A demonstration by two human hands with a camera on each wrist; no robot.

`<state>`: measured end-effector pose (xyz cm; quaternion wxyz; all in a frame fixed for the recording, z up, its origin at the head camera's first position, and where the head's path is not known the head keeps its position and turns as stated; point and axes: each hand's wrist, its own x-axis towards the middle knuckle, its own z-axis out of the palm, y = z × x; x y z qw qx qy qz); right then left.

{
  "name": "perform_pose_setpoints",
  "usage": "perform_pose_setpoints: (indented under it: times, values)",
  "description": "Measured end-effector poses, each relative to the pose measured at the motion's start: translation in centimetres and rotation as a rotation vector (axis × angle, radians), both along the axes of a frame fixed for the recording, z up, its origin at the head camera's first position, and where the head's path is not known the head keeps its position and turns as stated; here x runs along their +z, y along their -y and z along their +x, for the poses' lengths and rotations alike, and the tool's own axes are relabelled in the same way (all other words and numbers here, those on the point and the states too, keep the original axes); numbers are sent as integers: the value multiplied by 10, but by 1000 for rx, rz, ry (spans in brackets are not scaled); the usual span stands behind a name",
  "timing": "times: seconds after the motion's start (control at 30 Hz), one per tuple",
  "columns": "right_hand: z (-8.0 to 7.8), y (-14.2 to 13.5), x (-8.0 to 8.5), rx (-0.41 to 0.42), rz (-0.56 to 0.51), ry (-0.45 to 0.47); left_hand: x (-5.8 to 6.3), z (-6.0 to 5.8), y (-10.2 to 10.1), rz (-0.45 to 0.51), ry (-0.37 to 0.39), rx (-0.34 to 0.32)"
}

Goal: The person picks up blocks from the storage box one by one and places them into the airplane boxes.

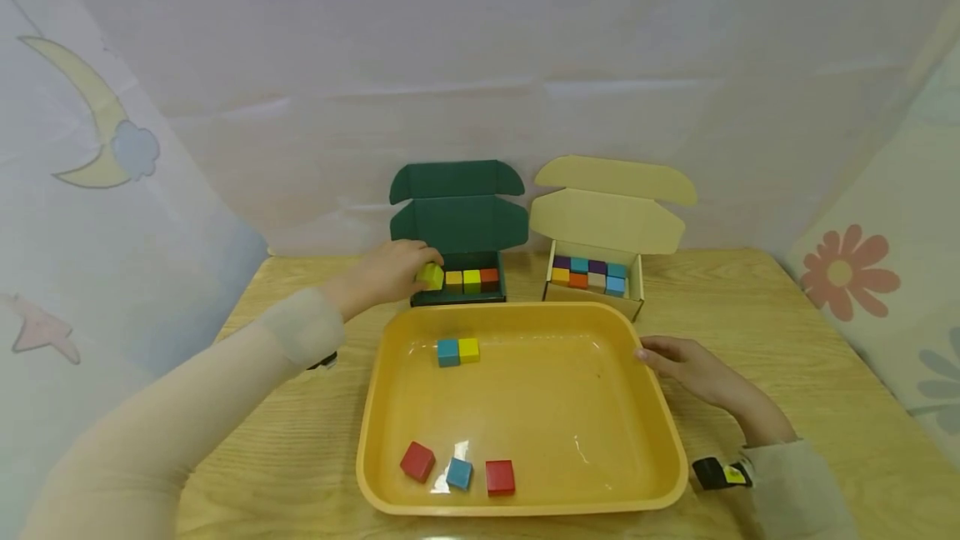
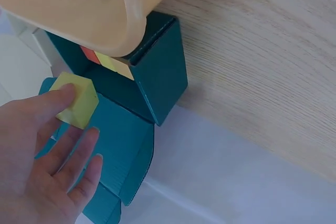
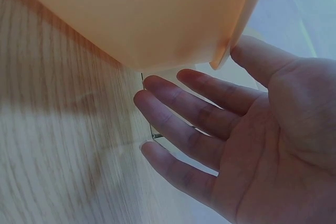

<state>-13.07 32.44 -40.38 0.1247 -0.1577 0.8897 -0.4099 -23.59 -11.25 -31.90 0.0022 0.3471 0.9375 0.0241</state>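
My left hand (image 1: 393,272) pinches a yellow cube (image 2: 79,99) between thumb and fingers, at the left end of the open green box (image 1: 459,223). Inside that box sit an orange cube (image 1: 453,282), a yellow cube (image 1: 471,281) and a red cube (image 1: 489,279) in a row. In the left wrist view the held cube shows apart from that row. At the tray's right side is my right hand (image 1: 693,369), its thumb touching the rim and its fingers loosely extended below. The yellow-orange tray (image 1: 555,407) holds several cubes.
A blue cube (image 1: 447,352) and a yellow cube (image 1: 468,350) touch near the tray's back left. Two red cubes and a blue cube (image 1: 460,473) lie near its front. The open cream box (image 1: 607,219), behind the tray, holds several coloured cubes. A wooden table (image 1: 780,340) supports everything.
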Motion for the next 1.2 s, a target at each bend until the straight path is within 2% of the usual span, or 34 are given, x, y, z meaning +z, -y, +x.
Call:
perform_pose_setpoints:
  times: [0.17,0.33,0.53,1.03,1.2]
  values:
    - [0,0,-1,-1,6,-2,-1,-9,-1,-48,39,24]
    - [1,-3,-1,4,10,-13,-5,-20,-10,-138,70,41]
    - [8,-10,1,-11,20,-24,-9,-30,-26,-224,63,16]
    - [15,-18,2,-19,23,12,-21,-38,-41,-367,33,-18]
    - [16,-18,3,-18,18,23,-23,-38,-42,-383,20,-15]
